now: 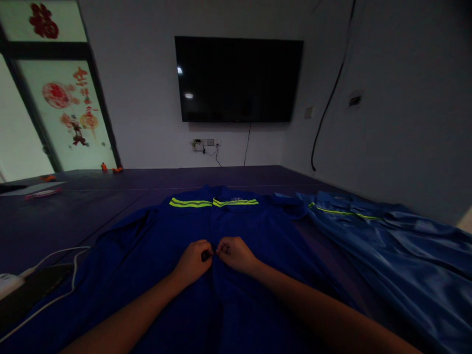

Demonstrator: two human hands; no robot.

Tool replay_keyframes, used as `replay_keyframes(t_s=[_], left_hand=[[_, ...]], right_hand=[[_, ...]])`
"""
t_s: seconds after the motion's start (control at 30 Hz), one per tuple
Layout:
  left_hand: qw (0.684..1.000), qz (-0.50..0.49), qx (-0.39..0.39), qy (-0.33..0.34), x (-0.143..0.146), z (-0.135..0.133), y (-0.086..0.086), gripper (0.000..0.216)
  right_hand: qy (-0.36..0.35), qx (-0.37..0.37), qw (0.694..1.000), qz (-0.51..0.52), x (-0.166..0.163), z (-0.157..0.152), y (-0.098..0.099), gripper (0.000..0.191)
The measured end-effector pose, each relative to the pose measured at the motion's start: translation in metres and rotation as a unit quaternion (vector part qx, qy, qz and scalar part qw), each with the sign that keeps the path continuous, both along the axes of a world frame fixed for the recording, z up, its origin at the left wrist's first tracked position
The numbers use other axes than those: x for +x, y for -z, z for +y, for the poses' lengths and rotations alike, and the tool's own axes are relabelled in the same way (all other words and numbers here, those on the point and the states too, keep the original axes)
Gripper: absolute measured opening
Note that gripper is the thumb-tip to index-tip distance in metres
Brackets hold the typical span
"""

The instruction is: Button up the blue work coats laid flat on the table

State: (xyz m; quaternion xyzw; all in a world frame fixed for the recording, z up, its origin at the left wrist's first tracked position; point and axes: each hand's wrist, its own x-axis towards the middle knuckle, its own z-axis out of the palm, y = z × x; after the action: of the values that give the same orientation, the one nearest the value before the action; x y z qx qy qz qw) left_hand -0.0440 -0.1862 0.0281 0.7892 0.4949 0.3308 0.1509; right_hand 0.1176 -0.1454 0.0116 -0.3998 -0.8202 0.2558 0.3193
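Observation:
A dark blue work jacket with yellow-green stripes across the chest lies spread out in front of me, collar away from me. Over its front opening, my left hand is closed in a pinch at the left edge of the placket. A small dark round spot shows by its fingers; I cannot make out what it is. My right hand pinches the jacket's other front edge, close beside the left. Whether a button or fastener sits between the fingertips is hidden.
To the right lies a lighter blue garment with a yellow-green stripe. A white cable and a white plug block are at the lower left. Small orange objects stand at the table's far edge. A television hangs on the wall.

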Motion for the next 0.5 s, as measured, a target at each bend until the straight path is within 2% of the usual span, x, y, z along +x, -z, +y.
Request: replay_keyframes(t_s=[0.5], left_hand=[[1.0, 0.003, -0.005, -0.005, 0.0008, -0.0016, -0.0007, 0.016]], right_hand=[[-0.001, -0.014, 1.0, -0.009, 0.0001, -0.0004, -0.0021, 0.007]])
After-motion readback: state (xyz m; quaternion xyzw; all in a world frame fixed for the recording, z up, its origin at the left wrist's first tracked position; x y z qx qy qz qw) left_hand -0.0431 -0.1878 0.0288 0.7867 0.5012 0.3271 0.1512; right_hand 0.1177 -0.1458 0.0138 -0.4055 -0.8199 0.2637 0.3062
